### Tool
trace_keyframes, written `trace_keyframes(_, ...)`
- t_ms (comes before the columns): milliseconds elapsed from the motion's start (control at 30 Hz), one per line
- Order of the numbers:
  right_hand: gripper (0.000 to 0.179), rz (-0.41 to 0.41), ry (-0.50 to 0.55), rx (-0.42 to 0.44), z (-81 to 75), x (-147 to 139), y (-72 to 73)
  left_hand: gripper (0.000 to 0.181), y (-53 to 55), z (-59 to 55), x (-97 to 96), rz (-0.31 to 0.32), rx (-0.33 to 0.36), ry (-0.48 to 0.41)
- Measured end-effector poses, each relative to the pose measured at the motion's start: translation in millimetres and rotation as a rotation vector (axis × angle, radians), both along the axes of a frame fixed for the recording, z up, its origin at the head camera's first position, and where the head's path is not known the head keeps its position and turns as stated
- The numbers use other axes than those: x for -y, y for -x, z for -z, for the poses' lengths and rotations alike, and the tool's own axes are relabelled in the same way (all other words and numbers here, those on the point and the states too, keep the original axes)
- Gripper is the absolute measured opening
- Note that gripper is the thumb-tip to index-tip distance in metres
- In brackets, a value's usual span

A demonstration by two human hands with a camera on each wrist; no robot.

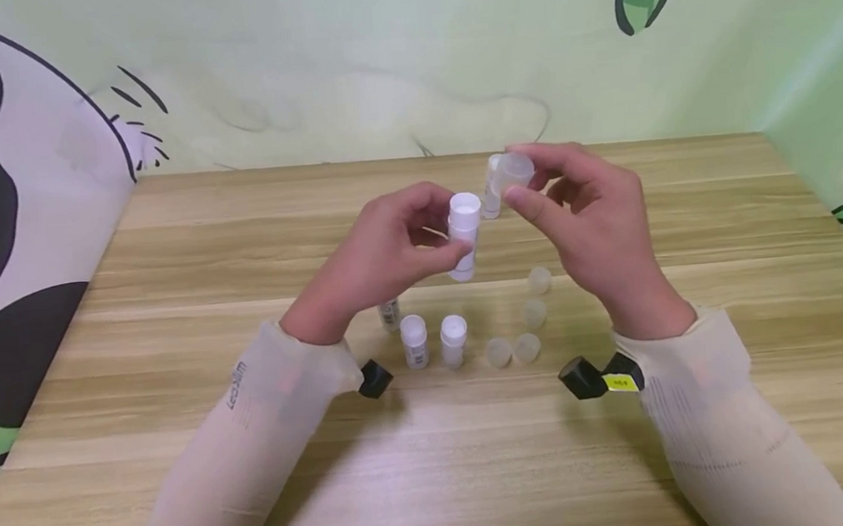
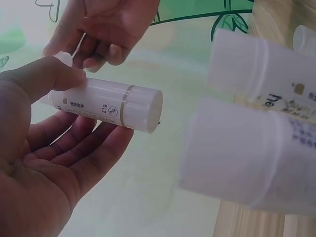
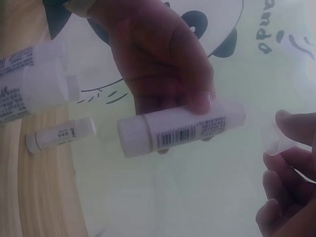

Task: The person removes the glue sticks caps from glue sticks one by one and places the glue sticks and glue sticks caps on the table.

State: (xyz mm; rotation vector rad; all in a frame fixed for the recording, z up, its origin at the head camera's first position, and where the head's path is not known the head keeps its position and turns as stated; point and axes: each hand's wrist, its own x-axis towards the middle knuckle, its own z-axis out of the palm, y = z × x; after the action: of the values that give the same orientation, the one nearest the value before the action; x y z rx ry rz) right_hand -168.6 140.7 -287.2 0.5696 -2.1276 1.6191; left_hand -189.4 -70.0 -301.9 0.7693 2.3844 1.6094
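Note:
My left hand [image 1: 390, 245] grips a white glue stick [image 1: 465, 227] between thumb and fingers, raised above the table with its uncapped end up. In the left wrist view the printed label of this glue stick [image 2: 111, 103] reads 21g; a barcode shows on it in the right wrist view. Up and to its right, my right hand [image 1: 601, 214] pinches a translucent cap [image 1: 515, 169] between thumb and fingertips. That cap [image 3: 276, 139] is apart from the glue stick. Behind it stands another glue stick [image 1: 491, 190], partly hidden by the cap.
Two uncapped glue sticks [image 1: 415, 343] [image 1: 454, 344] stand upright nearer me, with a third glue stick [image 1: 390, 314] half hidden by my left wrist. Several translucent caps [image 1: 499, 352] lie right of them on the wooden table [image 1: 440, 478]. A printed backdrop [image 1: 374, 67] rises behind.

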Motion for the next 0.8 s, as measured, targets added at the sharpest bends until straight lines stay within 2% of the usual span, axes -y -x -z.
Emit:
trace_keyframes(400, 0.031, 0.044, -0.083, 0.067, 4.8, -6, 3.4, 0.035, 6.1, -1.7, 8.5, -0.043, -0.037, -0.041)
trace_keyframes(667, 0.032, 0.116, -0.187, 0.152, 17.5, -23, 4.8, 0.034, 10.5, -4.0, 17.7, -0.076, -0.019, -0.06)
trace_keyframes(800, 0.034, 0.141, -0.225, 0.204, 24.1, -31, 6.8, 0.033, 13.8, -2.7, 21.9, -0.093, -0.018, -0.041)
